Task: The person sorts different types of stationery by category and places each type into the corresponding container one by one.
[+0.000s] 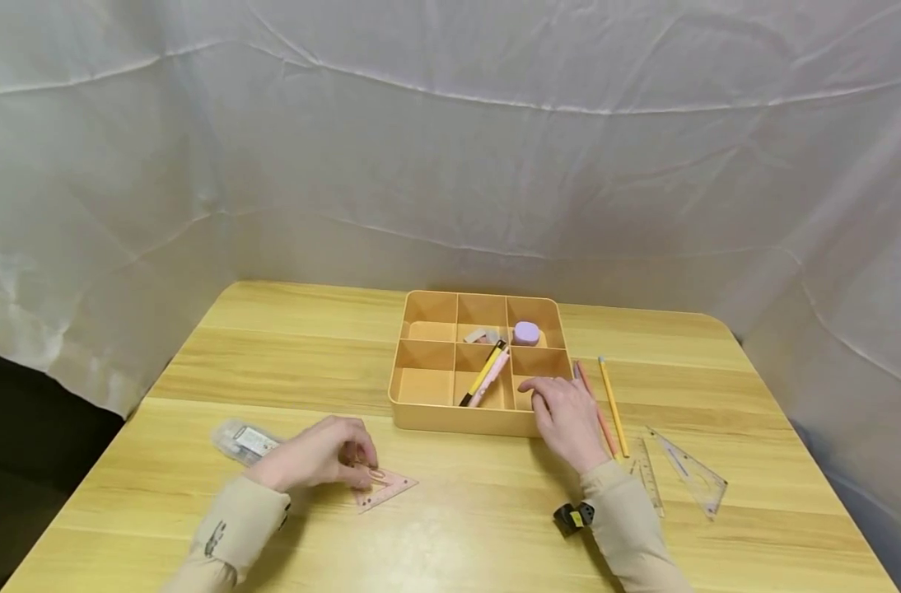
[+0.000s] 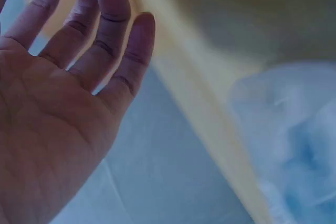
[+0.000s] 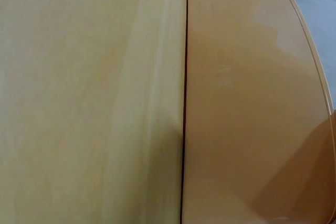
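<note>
A pink set square [image 1: 399,485] lies low over the table in front of the organizer, left of centre. My left hand [image 1: 319,455] pinches its upper edge between thumb and bent fingers; the left wrist view has the palm and loosely bent fingers [image 2: 113,24], but not the set square. My right hand [image 1: 567,416] rests over the front right corner of an orange six-compartment organizer [image 1: 458,418], fingers relaxed and reaching over that compartment. In the organizer's front middle compartment lean a yellow-and-black pen [image 1: 484,371] and a pink pen [image 1: 491,379]. The right wrist view holds only the organizer's outer wall [image 3: 252,103] and tabletop.
Behind sit a lilac rounded item [image 1: 526,333] and small eraser-like pieces [image 1: 476,336]. Right of the organizer lie a red pencil [image 1: 606,432], a yellow pencil [image 1: 613,407], a clear ruler [image 1: 649,478] and a clear set square [image 1: 693,476]. A clear packet [image 1: 245,442] lies beside my left wrist.
</note>
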Tool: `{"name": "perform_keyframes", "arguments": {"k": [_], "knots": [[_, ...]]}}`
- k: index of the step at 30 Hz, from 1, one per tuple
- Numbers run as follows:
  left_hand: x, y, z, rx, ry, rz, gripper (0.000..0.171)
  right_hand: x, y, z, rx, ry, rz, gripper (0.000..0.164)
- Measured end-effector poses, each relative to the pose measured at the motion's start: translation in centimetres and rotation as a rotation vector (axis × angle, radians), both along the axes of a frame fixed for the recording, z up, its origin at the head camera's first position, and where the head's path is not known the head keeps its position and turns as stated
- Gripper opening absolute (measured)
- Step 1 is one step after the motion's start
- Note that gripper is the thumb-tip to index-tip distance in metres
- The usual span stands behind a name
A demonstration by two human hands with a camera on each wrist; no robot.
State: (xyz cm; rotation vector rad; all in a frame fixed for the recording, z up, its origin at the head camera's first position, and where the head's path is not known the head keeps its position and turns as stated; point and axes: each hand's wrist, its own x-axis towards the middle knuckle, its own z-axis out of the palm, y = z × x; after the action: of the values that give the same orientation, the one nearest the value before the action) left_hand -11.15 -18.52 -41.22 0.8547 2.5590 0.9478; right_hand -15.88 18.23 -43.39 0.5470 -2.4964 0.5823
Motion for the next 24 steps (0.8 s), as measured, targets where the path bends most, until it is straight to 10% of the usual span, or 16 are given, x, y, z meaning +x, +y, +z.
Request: {"name": "perform_keyframes", "arguments": {"k": [13,24], "knots": [[-0.5,0.6,-1.7,-0.002,0.007,-0.036,0.016,0.1,-0.1,-0.1,-0.008,-0.004,0.020,0.021],[0.1,0.5,-1.7,-0.045,0.306,-0.119,0.006,0.0,0.0,-0.2,0.001,-0.003,0.009,0.022]]}}
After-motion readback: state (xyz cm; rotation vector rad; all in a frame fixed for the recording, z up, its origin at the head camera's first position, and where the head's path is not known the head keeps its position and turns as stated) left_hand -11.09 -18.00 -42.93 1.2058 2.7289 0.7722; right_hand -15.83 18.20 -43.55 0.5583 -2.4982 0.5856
